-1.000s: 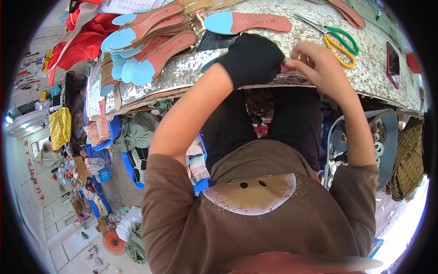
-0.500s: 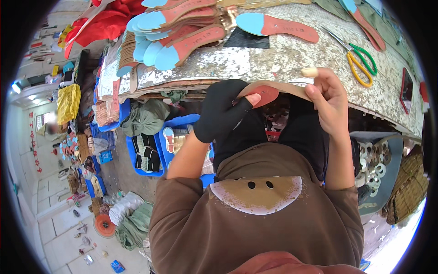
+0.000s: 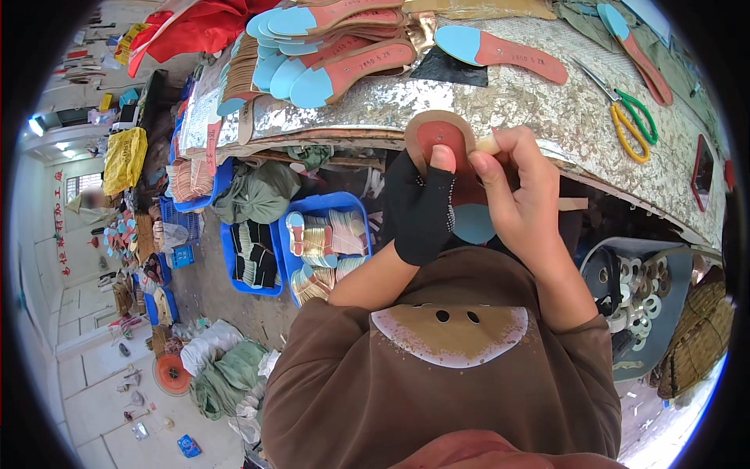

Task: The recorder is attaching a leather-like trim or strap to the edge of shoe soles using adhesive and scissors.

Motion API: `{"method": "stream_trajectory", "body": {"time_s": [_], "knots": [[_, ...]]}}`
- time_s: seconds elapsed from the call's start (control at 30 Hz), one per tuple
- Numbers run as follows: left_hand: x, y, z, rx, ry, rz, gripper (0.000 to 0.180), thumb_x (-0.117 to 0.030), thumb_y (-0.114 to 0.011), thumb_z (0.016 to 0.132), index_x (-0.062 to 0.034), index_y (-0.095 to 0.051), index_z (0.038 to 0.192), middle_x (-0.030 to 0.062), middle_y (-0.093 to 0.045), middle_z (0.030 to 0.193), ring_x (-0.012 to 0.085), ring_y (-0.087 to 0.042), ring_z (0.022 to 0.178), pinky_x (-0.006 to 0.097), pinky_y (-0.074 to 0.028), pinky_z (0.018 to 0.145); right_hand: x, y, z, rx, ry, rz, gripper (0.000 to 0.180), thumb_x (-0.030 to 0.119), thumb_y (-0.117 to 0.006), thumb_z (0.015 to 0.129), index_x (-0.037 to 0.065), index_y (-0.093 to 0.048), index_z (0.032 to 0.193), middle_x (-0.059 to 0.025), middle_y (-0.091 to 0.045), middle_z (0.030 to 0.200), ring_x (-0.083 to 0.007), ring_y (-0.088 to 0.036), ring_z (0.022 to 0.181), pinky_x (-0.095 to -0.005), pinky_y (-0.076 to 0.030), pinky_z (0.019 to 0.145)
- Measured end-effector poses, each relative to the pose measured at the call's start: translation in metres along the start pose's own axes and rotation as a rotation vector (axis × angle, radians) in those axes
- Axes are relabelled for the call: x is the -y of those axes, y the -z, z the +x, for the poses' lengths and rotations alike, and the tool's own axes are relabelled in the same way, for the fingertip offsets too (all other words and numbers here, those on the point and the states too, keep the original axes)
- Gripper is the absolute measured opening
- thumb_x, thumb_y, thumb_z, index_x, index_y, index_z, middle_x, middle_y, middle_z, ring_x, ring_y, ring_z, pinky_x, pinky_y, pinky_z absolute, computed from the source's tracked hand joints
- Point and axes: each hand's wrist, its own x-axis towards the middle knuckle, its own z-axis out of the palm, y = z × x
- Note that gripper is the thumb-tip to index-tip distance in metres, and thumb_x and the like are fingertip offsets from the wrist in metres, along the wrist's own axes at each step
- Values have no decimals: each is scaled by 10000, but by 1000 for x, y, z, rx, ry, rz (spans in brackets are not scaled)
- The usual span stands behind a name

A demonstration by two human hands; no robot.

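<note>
Left hand, in black glove with bare thumb, is grasping a red-and-blue insole, thumb pressing on its red face near the heel. Right hand, ungloved, is pinching the tan edging at the insole's right side between thumb and forefinger. Insole is standing heel-up in front of the table edge, its blue toe pointing toward the brown shirt. Left to right beyond: a blue bin is holding black-and-pale pieces; stacked insoles are overlapping on the worktable; green-and-yellow-handled scissors are lying near a red-edged phone.
</note>
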Motion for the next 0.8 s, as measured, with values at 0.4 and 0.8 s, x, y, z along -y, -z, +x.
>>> {"method": "stream_trajectory", "body": {"time_s": [0.4, 0.8], "knots": [[4, -9, 16, 177, 226, -85, 229, -197, -662, 904, 23, -695, 956, 56, -699, 815, 96, -639, 730, 256, -509, 671, -22, 23, -7, 221, 24, -267, 180, 92, -741, 780, 43, -577, 837, -84, -518, 764, -274, -557, 639, -357, -435, 556], [13, -3, 11, 330, 185, -86, 148, -127, -664, 887, 18, -641, 907, 82, -656, 816, 157, -645, 744, 282, -518, 667, -30, 38, -21, 318, -19, -372, 124, 120, -690, 806, 56, -588, 837, -78, -553, 796, -303, -596, 711, -389, -465, 588]]}}
